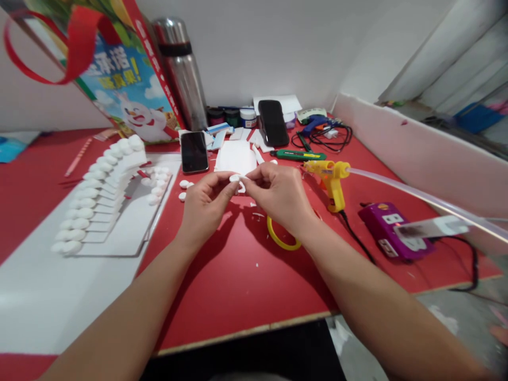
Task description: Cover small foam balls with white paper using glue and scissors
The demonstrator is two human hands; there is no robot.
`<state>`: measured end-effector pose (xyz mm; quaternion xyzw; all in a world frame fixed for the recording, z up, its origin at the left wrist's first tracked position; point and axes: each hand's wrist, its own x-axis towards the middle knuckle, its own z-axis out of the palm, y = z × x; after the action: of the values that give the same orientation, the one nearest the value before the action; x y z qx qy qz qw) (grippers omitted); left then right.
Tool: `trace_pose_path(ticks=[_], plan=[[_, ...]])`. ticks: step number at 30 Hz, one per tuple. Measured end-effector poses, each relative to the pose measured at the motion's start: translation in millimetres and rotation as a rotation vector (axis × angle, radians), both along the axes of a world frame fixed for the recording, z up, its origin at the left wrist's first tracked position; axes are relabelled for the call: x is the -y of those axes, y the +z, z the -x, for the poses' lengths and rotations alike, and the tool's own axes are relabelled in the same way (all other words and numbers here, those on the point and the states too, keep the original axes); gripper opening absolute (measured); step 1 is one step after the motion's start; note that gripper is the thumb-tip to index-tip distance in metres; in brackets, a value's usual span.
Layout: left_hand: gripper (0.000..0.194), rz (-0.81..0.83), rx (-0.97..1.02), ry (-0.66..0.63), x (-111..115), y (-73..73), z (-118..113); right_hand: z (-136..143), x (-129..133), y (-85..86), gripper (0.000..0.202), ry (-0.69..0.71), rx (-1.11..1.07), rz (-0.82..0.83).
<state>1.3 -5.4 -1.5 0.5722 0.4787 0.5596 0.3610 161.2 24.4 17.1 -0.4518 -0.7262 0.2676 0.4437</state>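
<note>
Stair model (103, 221) outer edge's lined w/ white discs (84, 212), few loose discs (184, 184) aren't on it, & rn my L hand (204, 203) + R hand (280, 190) pinch a small disc (234, 179) above the bench (222, 296).

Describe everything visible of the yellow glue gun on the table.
The glue gun has a yellow, plastic-looking body with an orange part near the handle. Its nozzle end faces left in the view, and a long, translucent stick runs from its rear toward the right edge. A black cord leaves the handle's base. It sits on the red table beside the right hand; neither hand holds it. Whether it is heated cannot be told.
</note>
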Motion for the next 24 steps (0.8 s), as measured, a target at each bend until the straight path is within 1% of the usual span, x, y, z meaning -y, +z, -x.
trace_pose_path(ticks=[2,5,9,12,15,19,24], plan=[[0.024,-0.015,0.019,0.033,1,-1.0,-3,2,3,-2.1,0.017,-0.037,0.084,-0.132],[0.024,-0.041,0.043,0.066,2,-2.8,-5,4,5,-5.3,0.017,-0.038,0.22,-0.285],[0.023,-0.044,0.067,0.089,2,-2.5,-4,3,4,-8.8,0.018,-0.014,0.364,-0.414],[0.023,-0.015,0.043,0.085,2,0.3,0,0,2,-8.8,0.017,0.058,0.374,-0.407],[0.024,-0.003,-0.008,0.036,2,2.9,6,-3,1,-6.8,0.016,0.125,0.368,-0.364],[0.026,-0.017,-0.06,-0.019,2,4.6,9,-6,0,-3.8,0.016,0.158,0.329,-0.345],[0.02,-0.027,-0.12,-0.061,1,4.0,11,-8,0,0.5,0.017,0.184,0.276,-0.303]])
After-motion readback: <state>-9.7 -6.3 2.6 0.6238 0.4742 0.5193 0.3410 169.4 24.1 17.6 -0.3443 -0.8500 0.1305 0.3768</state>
